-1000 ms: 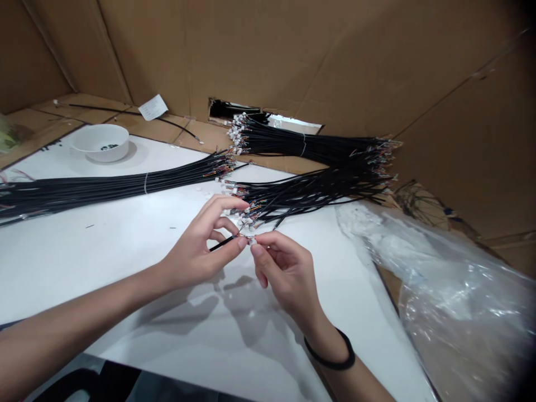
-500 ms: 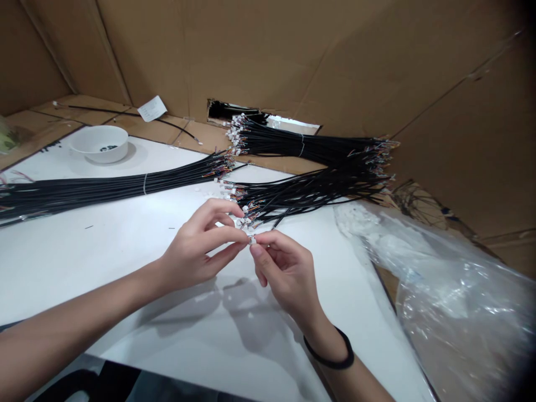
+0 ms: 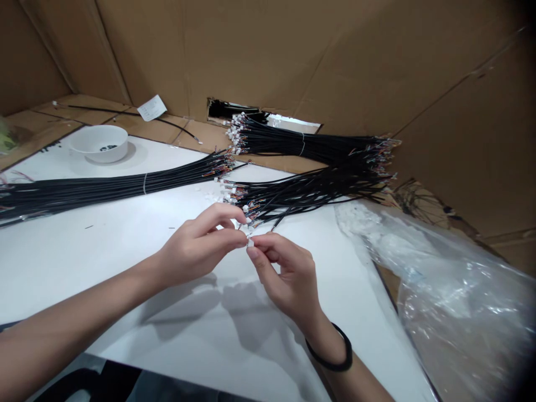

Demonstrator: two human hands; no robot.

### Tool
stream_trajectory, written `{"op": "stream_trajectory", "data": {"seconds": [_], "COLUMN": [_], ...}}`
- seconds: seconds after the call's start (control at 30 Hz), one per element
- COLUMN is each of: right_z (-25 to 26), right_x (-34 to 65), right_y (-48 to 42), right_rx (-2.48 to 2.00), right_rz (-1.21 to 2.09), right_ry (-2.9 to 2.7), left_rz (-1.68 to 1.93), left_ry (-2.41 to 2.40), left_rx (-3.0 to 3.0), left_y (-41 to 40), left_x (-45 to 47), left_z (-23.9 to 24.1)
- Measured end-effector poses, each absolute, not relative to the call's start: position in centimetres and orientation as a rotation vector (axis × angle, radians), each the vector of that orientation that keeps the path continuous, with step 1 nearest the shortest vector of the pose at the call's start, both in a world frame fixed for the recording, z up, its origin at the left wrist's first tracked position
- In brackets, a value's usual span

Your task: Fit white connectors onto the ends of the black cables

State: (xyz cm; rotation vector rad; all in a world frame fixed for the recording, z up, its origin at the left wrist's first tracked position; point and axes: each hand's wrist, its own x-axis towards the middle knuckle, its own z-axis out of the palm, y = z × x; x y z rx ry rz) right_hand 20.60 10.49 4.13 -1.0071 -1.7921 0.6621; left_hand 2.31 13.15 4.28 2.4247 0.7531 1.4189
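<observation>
A small white connector (image 3: 250,243) sits between my two hands over the white table. My right hand (image 3: 288,271) pinches it between thumb and forefinger. My left hand (image 3: 201,245) closes thumb and fingers at the connector's left side; thin wires seem to run there, but the fingertips hide most of them. Just beyond the fingers lies a loose pile of black cables (image 3: 301,192), with white connectors and coloured wire ends at its left end.
A tied cable bundle (image 3: 104,185) stretches leftward; another tied bundle (image 3: 288,139) lies at the back. A white bowl (image 3: 100,145) holds small dark pieces. Clear plastic bag (image 3: 452,290) covers the right edge. A cardboard wall (image 3: 259,50) rises behind, with a paper slip (image 3: 152,108) before it.
Both hands stay together at the connector. The left fingers have drawn closer together and the connector has shifted slightly down and left.
</observation>
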Motion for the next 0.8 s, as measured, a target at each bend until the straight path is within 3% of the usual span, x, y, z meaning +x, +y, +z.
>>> {"op": "stream_trajectory", "data": {"seconds": [0.57,0.8], "right_z": [4.12,3.97], "right_x": [20.57,20.64], "right_y": [10.51,10.45], "right_rx": [-0.979,-0.927], "right_rz": [0.518,0.517], "right_ry": [-1.866,-1.846], "left_rz": [1.194,1.410], "left_ry": [0.965,0.822], "left_rx": [2.344,2.592], "left_y": [12.72,13.07], "left_x": [1.80,1.90], "left_z": [4.06,4.08]}}
